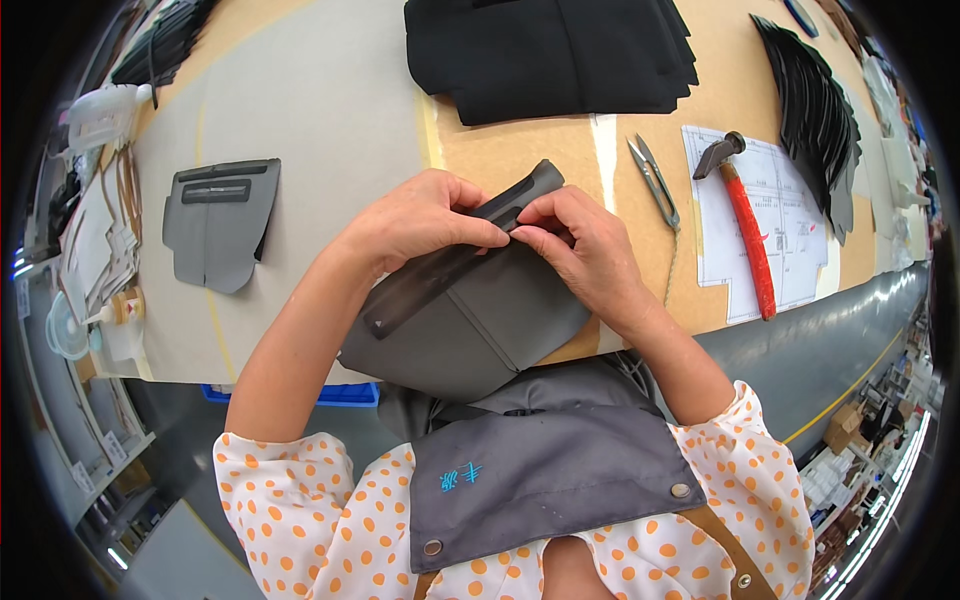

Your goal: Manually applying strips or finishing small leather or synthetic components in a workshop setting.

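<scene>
A grey leather-like piece (490, 325) with a dark zipper strip (455, 260) along its upper edge lies at the table's near edge. My left hand (415, 220) pinches the strip from the left, thumb on top. From the right, my right hand (580, 245) presses fingertips onto the same strip, touching the left thumb. Both hands meet near the strip's upper end, which sticks out behind them.
A similar grey piece (220, 220) lies at the left. A stack of black fabric pieces (550, 55) sits at the back. Thread snips (655, 180), a red-handled hammer (745, 225) on a paper sheet (790, 215), and fanned black pieces (815, 110) lie right. A glue bottle (125, 305) stands far left.
</scene>
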`<state>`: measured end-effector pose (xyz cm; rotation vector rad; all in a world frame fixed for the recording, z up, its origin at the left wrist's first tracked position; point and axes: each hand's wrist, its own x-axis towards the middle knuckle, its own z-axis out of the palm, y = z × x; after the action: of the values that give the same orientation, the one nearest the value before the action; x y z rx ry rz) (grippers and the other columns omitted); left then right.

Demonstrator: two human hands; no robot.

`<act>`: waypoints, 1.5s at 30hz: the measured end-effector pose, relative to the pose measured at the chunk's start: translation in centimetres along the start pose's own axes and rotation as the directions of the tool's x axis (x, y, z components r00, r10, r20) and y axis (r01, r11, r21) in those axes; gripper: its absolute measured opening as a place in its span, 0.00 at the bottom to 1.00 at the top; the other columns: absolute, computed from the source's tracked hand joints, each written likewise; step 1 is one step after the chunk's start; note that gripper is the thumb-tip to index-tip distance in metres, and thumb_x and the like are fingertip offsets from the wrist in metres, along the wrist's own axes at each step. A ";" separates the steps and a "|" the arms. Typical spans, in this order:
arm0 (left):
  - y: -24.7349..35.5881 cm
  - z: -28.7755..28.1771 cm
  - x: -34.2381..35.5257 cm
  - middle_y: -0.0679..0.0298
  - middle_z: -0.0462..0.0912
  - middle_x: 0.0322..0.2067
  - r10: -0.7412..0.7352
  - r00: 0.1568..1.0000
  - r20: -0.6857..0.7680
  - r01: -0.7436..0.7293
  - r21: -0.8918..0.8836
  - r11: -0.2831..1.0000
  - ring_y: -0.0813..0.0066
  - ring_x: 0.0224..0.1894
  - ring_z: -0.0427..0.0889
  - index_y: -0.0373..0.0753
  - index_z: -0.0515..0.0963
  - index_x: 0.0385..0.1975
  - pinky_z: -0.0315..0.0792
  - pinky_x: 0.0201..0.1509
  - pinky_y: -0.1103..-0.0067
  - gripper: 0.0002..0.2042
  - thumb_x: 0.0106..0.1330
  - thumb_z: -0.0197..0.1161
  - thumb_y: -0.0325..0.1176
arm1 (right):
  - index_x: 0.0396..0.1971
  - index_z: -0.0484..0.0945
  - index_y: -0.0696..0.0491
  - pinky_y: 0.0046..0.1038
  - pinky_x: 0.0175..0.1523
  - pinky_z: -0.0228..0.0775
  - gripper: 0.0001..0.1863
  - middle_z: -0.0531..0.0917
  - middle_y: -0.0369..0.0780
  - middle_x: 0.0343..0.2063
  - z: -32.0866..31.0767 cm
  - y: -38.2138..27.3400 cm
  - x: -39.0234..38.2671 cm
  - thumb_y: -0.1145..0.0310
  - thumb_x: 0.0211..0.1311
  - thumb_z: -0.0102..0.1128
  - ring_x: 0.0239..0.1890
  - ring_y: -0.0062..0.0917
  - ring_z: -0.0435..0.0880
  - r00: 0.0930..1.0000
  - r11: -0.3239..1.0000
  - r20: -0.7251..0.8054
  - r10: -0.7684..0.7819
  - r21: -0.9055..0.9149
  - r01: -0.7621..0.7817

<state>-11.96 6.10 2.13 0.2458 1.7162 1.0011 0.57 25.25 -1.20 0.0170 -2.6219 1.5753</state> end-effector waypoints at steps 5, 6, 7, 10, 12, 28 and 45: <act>-0.2 -0.1 0.1 0.70 0.84 0.26 -0.002 1.000 0.017 0.003 -0.065 0.998 0.84 0.29 0.78 0.37 0.85 0.31 0.71 0.36 0.83 0.07 0.60 0.74 0.33 | 0.38 0.81 0.57 0.29 0.37 0.76 0.07 0.82 0.40 0.35 0.1 0.0 0.1 0.71 0.65 0.70 0.32 0.29 0.83 1.000 1.000 -0.012 -0.023 -0.009 0.023; -0.2 -0.1 0.2 0.70 0.84 0.26 -0.001 1.000 0.015 0.002 -0.067 0.998 0.84 0.29 0.78 0.37 0.85 0.31 0.71 0.36 0.83 0.07 0.60 0.74 0.33 | 0.38 0.81 0.57 0.29 0.37 0.76 0.07 0.82 0.40 0.35 0.0 -0.1 0.1 0.72 0.65 0.69 0.32 0.29 0.83 0.999 0.999 -0.017 -0.034 -0.017 0.034; -0.2 -0.1 0.2 0.70 0.84 0.26 -0.004 1.000 0.017 0.005 -0.069 0.998 0.84 0.29 0.79 0.37 0.85 0.31 0.71 0.36 0.83 0.07 0.60 0.74 0.33 | 0.38 0.81 0.57 0.29 0.37 0.76 0.07 0.82 0.40 0.35 0.0 -0.1 0.1 0.72 0.65 0.69 0.32 0.29 0.83 0.999 0.999 -0.015 -0.036 -0.017 0.035; -0.1 0.0 0.1 0.69 0.84 0.25 -0.003 1.000 0.015 0.004 -0.065 0.998 0.83 0.29 0.79 0.37 0.85 0.31 0.72 0.36 0.83 0.07 0.60 0.74 0.33 | 0.38 0.81 0.57 0.29 0.37 0.76 0.06 0.82 0.40 0.35 -0.1 -0.1 0.0 0.72 0.66 0.68 0.32 0.29 0.83 1.000 0.999 -0.013 -0.027 -0.021 0.027; -0.1 0.0 0.2 0.69 0.84 0.25 0.000 1.000 0.012 0.000 -0.059 0.998 0.83 0.29 0.79 0.37 0.86 0.31 0.71 0.36 0.83 0.07 0.60 0.74 0.33 | 0.38 0.81 0.57 0.29 0.37 0.76 0.05 0.82 0.40 0.34 -0.2 -0.2 0.0 0.72 0.66 0.67 0.31 0.29 0.83 1.000 0.999 -0.013 -0.023 -0.037 0.022; -6.2 10.6 -2.0 0.63 0.79 0.43 0.786 0.427 -0.447 -0.313 0.742 0.592 0.64 0.45 0.78 0.38 0.83 0.48 0.71 0.48 0.70 0.17 0.57 0.75 0.27 | 0.32 0.79 0.56 0.28 0.37 0.74 0.06 0.81 0.39 0.30 -2.7 0.1 2.4 0.70 0.62 0.67 0.29 0.27 0.81 0.992 0.956 0.127 0.006 -0.292 0.032; -7.1 10.9 -1.5 0.66 0.79 0.44 0.783 0.392 -0.483 -0.368 0.698 0.615 0.68 0.46 0.78 0.38 0.84 0.47 0.69 0.47 0.71 0.16 0.57 0.75 0.28 | 0.33 0.82 0.56 0.24 0.32 0.68 0.08 0.78 0.34 0.23 -3.3 0.1 3.6 0.66 0.63 0.69 0.25 0.18 0.73 0.943 0.933 0.188 0.273 -0.290 -0.213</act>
<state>0.21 6.15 -2.65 0.9799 2.8118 1.2755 -2.79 28.29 0.55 -0.1650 -3.1023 1.3360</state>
